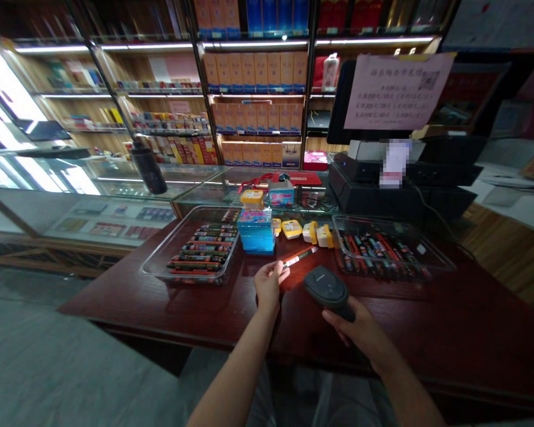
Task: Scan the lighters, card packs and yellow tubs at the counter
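On the dark red counter [160,308], at 12 o'clock from us, we are holding a thin red and black stick [299,257] with our left hand [267,284]. The fingers are closing around its near end, and the stick is pointing from the hand toward 2 o'clock, low over the wood. Our right hand [358,332] is gripping the handle of a black scanner [327,287], with the fingers wrapped around it. The head of the scanner is sitting just beside the stick, at 5 o'clock from it, and is not touching it.

At 10 o'clock from the left hand a clear tray [150,268] is lying with many similar sticks in rows. At 2 o'clock from the scanner a second tray [440,258] is holding more of them. Between the trays, at 12 o'clock from the left hand, a pile of blue boxes [256,234] is standing, with small yellow boxes [291,228] to its 3 o'clock. Behind the second tray a black till [396,196] is standing.
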The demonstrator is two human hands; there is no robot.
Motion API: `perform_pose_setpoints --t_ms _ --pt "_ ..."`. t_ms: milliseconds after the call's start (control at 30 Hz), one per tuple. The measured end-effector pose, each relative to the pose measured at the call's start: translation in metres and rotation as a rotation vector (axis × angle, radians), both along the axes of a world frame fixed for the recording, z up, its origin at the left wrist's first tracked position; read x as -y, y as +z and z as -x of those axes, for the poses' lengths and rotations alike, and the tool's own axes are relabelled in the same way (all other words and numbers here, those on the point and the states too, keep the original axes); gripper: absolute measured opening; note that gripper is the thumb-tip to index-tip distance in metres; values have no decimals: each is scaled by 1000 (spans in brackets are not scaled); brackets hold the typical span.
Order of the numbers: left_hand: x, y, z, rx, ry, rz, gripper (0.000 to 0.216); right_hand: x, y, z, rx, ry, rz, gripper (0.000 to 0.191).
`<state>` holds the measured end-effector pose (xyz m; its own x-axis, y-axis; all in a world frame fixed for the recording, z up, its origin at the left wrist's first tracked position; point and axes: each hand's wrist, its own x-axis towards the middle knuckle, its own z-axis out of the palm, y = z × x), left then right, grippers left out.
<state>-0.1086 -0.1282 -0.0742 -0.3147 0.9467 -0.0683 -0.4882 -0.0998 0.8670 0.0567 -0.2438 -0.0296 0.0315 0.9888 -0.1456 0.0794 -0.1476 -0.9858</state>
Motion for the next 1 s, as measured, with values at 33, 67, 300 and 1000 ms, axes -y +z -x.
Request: perform_pose_setpoints --t_ms 33,67,300,1000 --pt "0 0 0 -1 0 2 41 0 0 0 -2 3 -3 44" --pt "0 0 0 -2 -1 4 42 1 0 0 -1 2 -3 44" --pt "0 1 1 39 2 -3 42 -9 3 -12 403 -8 -183 46" --pt "5 115 140 -219 425 -300 37 -50 -37 -32 1233 -68 -285 46"
